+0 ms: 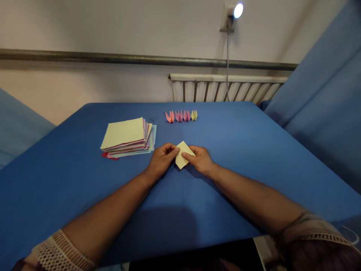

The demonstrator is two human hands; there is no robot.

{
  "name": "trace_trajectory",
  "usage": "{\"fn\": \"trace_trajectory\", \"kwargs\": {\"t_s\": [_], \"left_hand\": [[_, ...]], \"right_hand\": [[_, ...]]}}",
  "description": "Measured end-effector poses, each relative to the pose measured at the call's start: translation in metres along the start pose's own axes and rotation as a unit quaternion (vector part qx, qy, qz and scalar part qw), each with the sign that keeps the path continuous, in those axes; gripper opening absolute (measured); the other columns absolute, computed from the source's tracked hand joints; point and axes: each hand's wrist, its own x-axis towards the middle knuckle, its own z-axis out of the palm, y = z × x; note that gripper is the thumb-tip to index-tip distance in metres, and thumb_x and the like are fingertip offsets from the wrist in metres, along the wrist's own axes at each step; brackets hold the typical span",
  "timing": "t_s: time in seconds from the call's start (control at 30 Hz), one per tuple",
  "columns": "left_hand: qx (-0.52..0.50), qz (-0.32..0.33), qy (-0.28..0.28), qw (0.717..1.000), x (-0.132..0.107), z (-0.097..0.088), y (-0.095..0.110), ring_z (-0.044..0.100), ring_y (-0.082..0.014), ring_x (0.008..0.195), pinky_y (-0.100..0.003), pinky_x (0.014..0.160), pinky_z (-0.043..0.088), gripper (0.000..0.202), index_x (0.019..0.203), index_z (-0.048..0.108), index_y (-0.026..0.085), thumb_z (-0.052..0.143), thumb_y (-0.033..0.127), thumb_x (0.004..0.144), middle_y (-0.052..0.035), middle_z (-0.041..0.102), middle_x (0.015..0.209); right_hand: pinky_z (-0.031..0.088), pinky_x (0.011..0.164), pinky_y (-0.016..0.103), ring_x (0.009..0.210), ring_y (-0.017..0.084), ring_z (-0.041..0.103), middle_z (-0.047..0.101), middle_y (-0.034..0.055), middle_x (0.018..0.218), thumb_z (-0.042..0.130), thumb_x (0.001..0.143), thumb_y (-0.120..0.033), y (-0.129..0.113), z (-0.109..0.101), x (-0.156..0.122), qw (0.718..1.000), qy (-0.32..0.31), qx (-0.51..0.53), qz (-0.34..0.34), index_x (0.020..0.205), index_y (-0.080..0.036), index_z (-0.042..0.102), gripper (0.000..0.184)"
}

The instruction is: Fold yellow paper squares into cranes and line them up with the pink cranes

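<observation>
1. Leftmost, a pale blue curtain point(19, 128) hangs beside the table with blue covering point(239, 150), and a metal rail point(113, 57) runs across the wall point(113, 22) behind.
2. Low on this side I see my left sleeve point(62, 250), which ends in a light lace border.
3. Next comes a thick stack of paper point(124, 133), lying on the table. Its top sheet is pale yellow, the edges below show pink, purple and light blue, and a red piece point(111, 156) sticks out under its front.
4. My left hand point(161, 160) is near the stack, but apart from it. Its thumb and bent fingers pinch the left edge of a folded paper point(180, 162).
5. Farther back, four small folded figures point(179, 116) stand in one row: coral, then two pinkish, then pale yellow.
6. The folded paper is also pale yellow. It is between my two hands, in front of this row, with one corner directed away from me. Whether it touches the table, I cannot tell.
7. My right hand point(202, 160) grasps it from the right: the thumb lies on its face, and the other fingers are partly hidden.
8. Behind the table there is a white railing point(208, 78); a cord point(228, 52) hangs from the socket point(225, 18), where a round light point(238, 10) shines.
9. Rightmost are my right sleeve point(313, 229) and another blue curtain point(316, 75).
</observation>
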Motion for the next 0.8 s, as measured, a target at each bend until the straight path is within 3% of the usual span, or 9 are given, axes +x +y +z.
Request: {"fn": "trace_trajectory", "kwargs": {"t_s": [0.13, 0.27, 0.37, 0.6, 0.8], "left_hand": [[-0.016, -0.010, 0.003, 1.000, 0.0010, -0.0014, -0.0010, 0.043, -0.0101, 0.055, -0.023, 0.054, 0.035, 0.029, 0.064, 0.057, 0.017, 0.064, 0.042, 0.075, 0.0034, 0.051, 0.058], [-0.002, -0.016, -0.003, 1.000, 0.0015, -0.0012, -0.0013, 0.042, -0.0089, 0.053, -0.022, 0.052, 0.035, 0.038, 0.063, 0.055, 0.017, 0.063, 0.050, 0.078, 0.0047, 0.049, 0.056], [0.002, -0.008, -0.014, 1.000, 0.0021, 0.0003, -0.0036, 0.049, -0.0098, 0.057, -0.023, 0.056, 0.039, 0.036, 0.075, 0.060, 0.016, 0.069, 0.052, 0.074, 0.0042, 0.056, 0.063], [-0.067, -0.003, -0.060, 0.996, 0.0007, 0.0022, -0.0076, 0.063, -0.0125, 0.076, -0.028, 0.077, 0.052, 0.040, 0.098, 0.059, 0.017, 0.078, 0.030, 0.066, 0.0008, 0.066, 0.085], [-0.054, 0.007, -0.075, 0.996, -0.0001, 0.0001, -0.0077, 0.065, -0.0142, 0.080, -0.030, 0.078, 0.052, 0.062, 0.119, 0.052, 0.016, 0.080, 0.024, 0.065, -0.0011, 0.066, 0.089]], "right_hand": [[0.041, 0.057, 0.027, 0.056, 0.011, 0.053, 0.062, -0.0009, 0.064, 0.072, 0.070, -0.042, 0.0000, 0.0015, -0.0021, 1.000, -0.026, 0.009, 0.002, 0.075, -0.016, 0.065, 0.028], [0.040, 0.053, 0.027, 0.053, 0.011, 0.052, 0.062, -0.0007, 0.062, 0.074, 0.066, -0.044, -0.0018, 0.0022, -0.0020, 1.000, -0.010, 0.019, 0.010, 0.075, -0.015, 0.065, 0.032], [0.038, 0.050, 0.026, 0.050, 0.010, 0.049, 0.060, -0.0016, 0.059, 0.075, 0.065, -0.045, -0.0039, 0.0017, -0.0006, 0.999, 0.016, 0.032, 0.015, 0.072, -0.015, 0.063, 0.033], [0.036, 0.048, 0.025, 0.049, 0.009, 0.049, 0.059, -0.0012, 0.058, 0.075, 0.068, -0.043, -0.0077, -0.0008, 0.0007, 0.996, 0.056, 0.069, 0.028, 0.076, -0.015, 0.062, 0.032], [0.038, 0.050, 0.025, 0.052, 0.010, 0.052, 0.062, -0.0003, 0.065, 0.072, 0.069, -0.037, -0.0070, -0.0052, 0.0006, 0.998, 0.018, 0.066, 0.016, 0.082, -0.016, 0.063, 0.027]]}}
